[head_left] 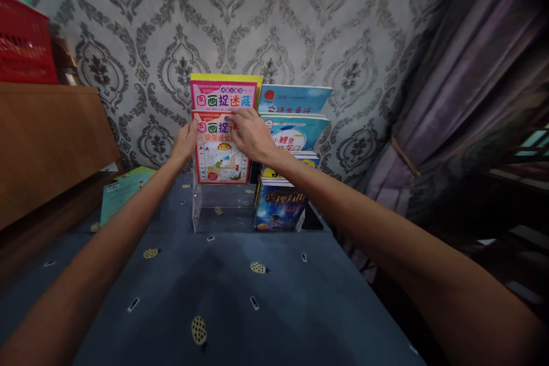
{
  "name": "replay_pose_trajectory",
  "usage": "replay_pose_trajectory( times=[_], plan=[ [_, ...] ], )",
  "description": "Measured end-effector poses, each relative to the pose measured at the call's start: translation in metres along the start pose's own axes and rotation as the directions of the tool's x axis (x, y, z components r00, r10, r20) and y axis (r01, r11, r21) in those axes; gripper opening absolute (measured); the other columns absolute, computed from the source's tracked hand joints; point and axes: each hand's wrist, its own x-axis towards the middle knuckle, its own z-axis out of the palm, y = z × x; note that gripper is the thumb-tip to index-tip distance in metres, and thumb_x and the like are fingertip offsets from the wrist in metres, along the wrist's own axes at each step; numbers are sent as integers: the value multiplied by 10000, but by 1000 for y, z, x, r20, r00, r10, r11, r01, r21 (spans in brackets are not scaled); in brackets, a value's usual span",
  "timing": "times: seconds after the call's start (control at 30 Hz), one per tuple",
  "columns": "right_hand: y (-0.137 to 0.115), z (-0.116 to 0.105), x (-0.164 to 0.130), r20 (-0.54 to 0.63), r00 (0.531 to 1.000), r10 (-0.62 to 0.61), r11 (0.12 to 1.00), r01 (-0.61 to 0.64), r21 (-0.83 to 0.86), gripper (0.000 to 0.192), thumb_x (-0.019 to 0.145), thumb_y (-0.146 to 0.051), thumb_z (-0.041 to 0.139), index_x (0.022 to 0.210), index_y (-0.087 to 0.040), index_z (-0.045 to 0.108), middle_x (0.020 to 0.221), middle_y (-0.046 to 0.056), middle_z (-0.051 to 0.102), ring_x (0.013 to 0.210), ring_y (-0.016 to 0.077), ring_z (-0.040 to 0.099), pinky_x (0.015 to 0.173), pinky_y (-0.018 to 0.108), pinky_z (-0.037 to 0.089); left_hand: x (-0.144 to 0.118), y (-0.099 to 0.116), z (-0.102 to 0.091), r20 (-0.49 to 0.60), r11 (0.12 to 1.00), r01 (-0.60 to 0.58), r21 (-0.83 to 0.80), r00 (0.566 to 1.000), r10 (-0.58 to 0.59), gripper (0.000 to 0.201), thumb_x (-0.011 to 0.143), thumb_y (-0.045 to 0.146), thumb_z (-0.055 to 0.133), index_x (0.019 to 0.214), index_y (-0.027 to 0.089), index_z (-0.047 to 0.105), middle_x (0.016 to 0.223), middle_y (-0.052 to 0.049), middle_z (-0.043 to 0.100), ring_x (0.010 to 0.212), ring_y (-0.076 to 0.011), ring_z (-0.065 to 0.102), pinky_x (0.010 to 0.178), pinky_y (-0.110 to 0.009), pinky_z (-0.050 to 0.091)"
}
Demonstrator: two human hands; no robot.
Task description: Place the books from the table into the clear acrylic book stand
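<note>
A red-bordered children's picture book [223, 163] stands upright in the left column of a clear acrylic book rack [225, 218]. My left hand [185, 140] is closed at this book's upper left edge, its fingertips partly hidden. My right hand [251, 132] grips the top right part of the same book and covers some of its title. Right behind it rises a pink picture book [203, 93], with a yellow book edge [227, 77] showing above. The rack's lower left tier shows bare clear plastic.
The rack's right column holds a light blue book [295, 97], a teal book [309, 128] and dark blue books [281, 206]. A green book [118, 197] lies at left on the blue patterned cloth [223, 291]. A wooden cabinet [51, 148] carries a red basket [26, 46]. Curtains [429, 91] hang right.
</note>
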Motion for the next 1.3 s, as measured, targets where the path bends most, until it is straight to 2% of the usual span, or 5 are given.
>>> replay_pose_trajectory(
  times=[0.2, 0.47, 0.77, 0.87, 1.3],
  plan=[
    [1, -2, -3, -20, 999, -35, 999, 35, 27, 374, 935, -148, 441, 1238, -112, 658, 1405, 151, 606, 1327, 321, 491, 1087, 516, 426, -12, 4, 2, -101, 984, -54, 168, 992, 72, 357, 924, 544, 591, 797, 214, 643, 921, -66, 715, 1111, -278, 623, 907, -319, 505],
    [-1, -4, -10, -61, 996, -71, 997, 73, 31, 376, 929, -126, 459, 1250, -91, 652, 1429, 169, 585, 1354, 307, 469, 1122, 506, 420, -26, 4, -3, -129, 973, -67, 220, 987, 97, 335, 930, 450, 570, 694, 214, 601, 737, -43, 664, 898, -252, 638, 836, -304, 489],
    [-1, -2, -14, -101, 990, -99, 993, 106, 58, 376, 898, -96, 507, 1238, -111, 667, 1436, 158, 580, 1362, 312, 474, 1136, 539, 428, -36, 3, -4, -96, 931, -57, 361, 991, 98, 360, 945, 477, 434, 828, 194, 622, 867, -75, 710, 856, -258, 627, 863, -378, 487],
    [-1, -2, -16, -99, 991, -91, 994, 97, 57, 367, 902, -97, 511, 1230, -60, 670, 1433, 187, 576, 1373, 318, 469, 1151, 507, 424, -39, 3, -4, -93, 915, -54, 400, 991, 99, 378, 943, 506, 408, 838, 203, 607, 907, -89, 719, 893, -269, 639, 864, -388, 492],
    [-5, -3, -26, -134, 984, -118, 987, 131, 91, 373, 917, -107, 493, 1251, -121, 660, 1466, 176, 545, 1404, 325, 437, 1152, 571, 417, -47, 0, -12, -81, 883, -61, 465, 991, 111, 392, 940, 546, 356, 791, 228, 529, 822, -66, 679, 795, -240, 625, 736, -349, 497]
  ],
)
